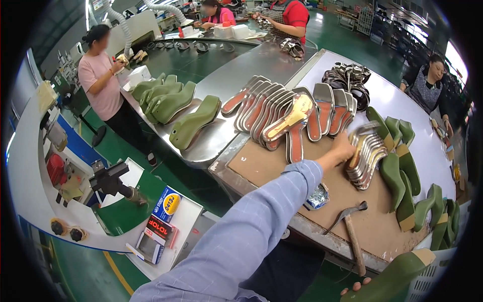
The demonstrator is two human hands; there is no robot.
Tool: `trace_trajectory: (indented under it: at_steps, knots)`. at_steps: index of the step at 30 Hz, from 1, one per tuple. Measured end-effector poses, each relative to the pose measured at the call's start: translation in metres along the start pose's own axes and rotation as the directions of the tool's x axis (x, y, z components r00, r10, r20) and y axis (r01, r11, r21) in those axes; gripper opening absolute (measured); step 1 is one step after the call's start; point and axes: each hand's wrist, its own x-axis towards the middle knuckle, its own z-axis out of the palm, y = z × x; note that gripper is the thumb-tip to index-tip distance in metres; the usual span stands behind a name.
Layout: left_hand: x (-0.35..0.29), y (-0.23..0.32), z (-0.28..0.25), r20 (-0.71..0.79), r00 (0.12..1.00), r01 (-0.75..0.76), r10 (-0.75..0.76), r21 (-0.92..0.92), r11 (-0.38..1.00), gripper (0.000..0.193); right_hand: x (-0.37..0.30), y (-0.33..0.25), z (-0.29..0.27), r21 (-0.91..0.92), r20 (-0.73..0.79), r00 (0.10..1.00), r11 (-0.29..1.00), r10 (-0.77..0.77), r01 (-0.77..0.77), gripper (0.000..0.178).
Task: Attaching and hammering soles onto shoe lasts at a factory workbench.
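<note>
Now holding the left hand (pixel 342 149) against stacked insoles (pixel 370 160), with a grip impossible to tell. Also gripping a green shoe mould (pixel 393 278) with the right hand (pixel 356 286).

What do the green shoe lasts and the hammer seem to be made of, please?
The green shoe lasts look like plastic, smooth and satin: even colour, soft highlights. The hammer probably has a dull wooden handle, being tan, and a metal head, dark with slight sheen.
</note>
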Motion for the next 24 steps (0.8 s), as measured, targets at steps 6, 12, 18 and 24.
trace_trajectory:
  at_steps: [6, 12, 18, 24]
  knots:
    - [0.010, 0.015, 0.012, -0.003, 0.981, -0.196, 0.196, 0.021, 0.980, 0.062, -0.001, 0.008, 0.016, -0.123, 0.018, 1.000, 0.992, 0.019, -0.016, 0.084]
    - [-0.009, 0.038, -0.029, -0.464, 0.543, -0.693, 0.700, 0.223, 0.685, 0.047, 0.019, 0.014, 0.039, -0.301, -0.115, 0.989, 0.952, -0.092, 0.053, 0.071]
    - [-0.060, 0.060, -0.078, 0.068, 0.967, -0.159, 0.247, -0.596, 0.787, 0.047, 0.079, 0.029, 0.087, -0.518, -0.060, 0.968, 0.836, -0.245, 0.180, 0.058]
    - [-0.159, 0.077, -0.069, 0.074, 0.927, -0.173, 0.369, -0.787, 0.593, 0.057, 0.152, 0.068, 0.160, -0.826, 0.563, 0.790, -0.154, -0.244, 0.541, 0.071]
